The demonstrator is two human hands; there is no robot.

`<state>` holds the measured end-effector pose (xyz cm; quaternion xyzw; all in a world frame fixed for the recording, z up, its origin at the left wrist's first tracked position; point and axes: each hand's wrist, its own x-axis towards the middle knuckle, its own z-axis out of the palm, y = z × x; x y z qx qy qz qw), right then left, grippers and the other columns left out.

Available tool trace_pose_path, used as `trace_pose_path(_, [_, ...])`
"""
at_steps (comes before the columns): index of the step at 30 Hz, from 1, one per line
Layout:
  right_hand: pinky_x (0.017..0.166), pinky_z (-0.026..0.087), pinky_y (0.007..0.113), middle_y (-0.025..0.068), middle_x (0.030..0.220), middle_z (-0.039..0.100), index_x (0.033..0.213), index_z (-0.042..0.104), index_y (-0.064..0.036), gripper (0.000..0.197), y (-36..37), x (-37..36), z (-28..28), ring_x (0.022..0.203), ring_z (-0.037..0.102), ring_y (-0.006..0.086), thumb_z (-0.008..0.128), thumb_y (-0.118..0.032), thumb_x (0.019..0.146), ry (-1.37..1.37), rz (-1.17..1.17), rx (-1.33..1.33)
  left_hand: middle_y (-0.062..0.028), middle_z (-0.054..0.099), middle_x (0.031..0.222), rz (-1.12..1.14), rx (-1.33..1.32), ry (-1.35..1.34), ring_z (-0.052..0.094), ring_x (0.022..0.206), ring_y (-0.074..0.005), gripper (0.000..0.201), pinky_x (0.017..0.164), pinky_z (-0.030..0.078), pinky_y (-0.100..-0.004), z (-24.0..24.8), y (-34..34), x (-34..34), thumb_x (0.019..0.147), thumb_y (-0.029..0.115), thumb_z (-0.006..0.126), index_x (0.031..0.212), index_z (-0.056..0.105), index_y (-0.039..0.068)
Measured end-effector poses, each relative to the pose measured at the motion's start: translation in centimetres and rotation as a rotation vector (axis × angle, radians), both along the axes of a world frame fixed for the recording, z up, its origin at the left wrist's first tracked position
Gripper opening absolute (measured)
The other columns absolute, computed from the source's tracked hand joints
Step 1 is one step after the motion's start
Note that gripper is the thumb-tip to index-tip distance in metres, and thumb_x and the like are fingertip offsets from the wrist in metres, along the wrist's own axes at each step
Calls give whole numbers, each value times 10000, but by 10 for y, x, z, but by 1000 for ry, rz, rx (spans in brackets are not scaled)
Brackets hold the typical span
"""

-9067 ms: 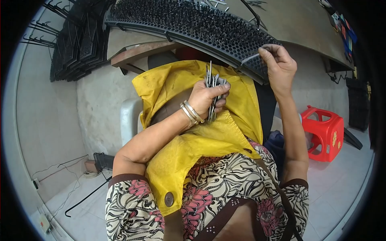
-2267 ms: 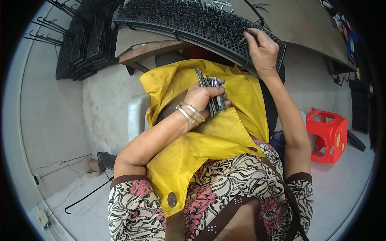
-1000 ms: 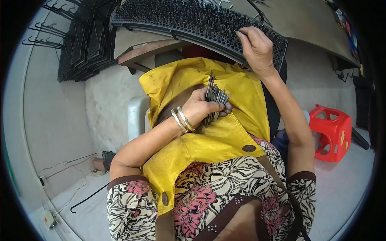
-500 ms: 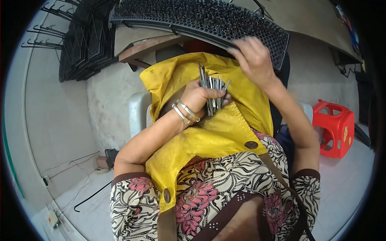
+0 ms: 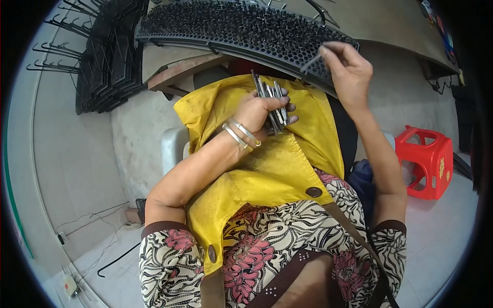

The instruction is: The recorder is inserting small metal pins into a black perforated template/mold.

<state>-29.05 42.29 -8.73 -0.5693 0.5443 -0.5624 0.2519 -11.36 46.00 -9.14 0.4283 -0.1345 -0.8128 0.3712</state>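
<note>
My left hand (image 5: 257,110) is closed around a bundle of thin metal rods (image 5: 270,96), grey and silver, above my yellow apron (image 5: 267,159). The rods stick out past my thumb and fingers at both ends. Over the right part of a long black perforated rack (image 5: 221,38), my right hand (image 5: 350,72) pinches one slim grey rod (image 5: 310,63) between thumb and fingertips. That rod slants down toward the rack's near edge; whether its tip touches a hole cannot be made out. Many small dark pieces stand in the rack's holes, and uncovered holes show along its near side and right end.
A table (image 5: 390,25) carries the rack, with a few loose rods behind it. More black racks (image 5: 110,56) and hooked rods hang at the far left. A red plastic stool (image 5: 425,161) stands to the right. Cables (image 5: 108,231) lie on the floor at left.
My right hand has moved slightly right and down beside the rack, and the rod in its pinch now shows clearly. My left hand with the bundle has barely shifted; the view has tilted slightly.
</note>
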Motion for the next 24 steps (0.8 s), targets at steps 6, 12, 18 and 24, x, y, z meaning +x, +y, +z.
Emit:
trace_pose_path(6, [528, 400, 193, 37, 686, 577, 808, 596, 19, 72, -30, 7, -10, 563, 502, 76, 601, -8, 742, 317, -21, -446, -85, 503, 816, -22, 74, 7, 561, 732, -212, 252, 633, 534, -395, -8, 6, -1, 712, -97, 495, 943, 472, 3])
trace_pose_path(12, [589, 452, 301, 126, 731, 566, 790, 573, 20, 107, -44, 9, -27, 673, 555, 265, 591, 32, 685, 555, 54, -656, -99, 523, 774, -7, 35, -3, 575, 690, -223, 227, 604, 536, -385, -9, 7, 1, 707, -104, 530, 895, 468, 8])
trace_pose_path(18, [583, 439, 346, 118, 687, 515, 844, 569, 9, 164, -38, 11, -24, 662, 518, 269, 580, 17, 680, 911, 61, -534, -109, 541, 774, 40, -3, -21, 592, 684, -228, 236, 597, 541, -363, -8, 7, -1, 694, -113, 559, 881, 464, -5])
trace_pose_path(24, [590, 434, 341, 133, 679, 502, 849, 574, 9, 157, -34, 6, -24, 668, 505, 293, 577, -5, 693, 882, 175, -452, -109, 554, 761, 59, -24, -4, 599, 667, -226, 241, 588, 542, -349, -8, 7, -4, 686, -112, 571, 883, 475, -11])
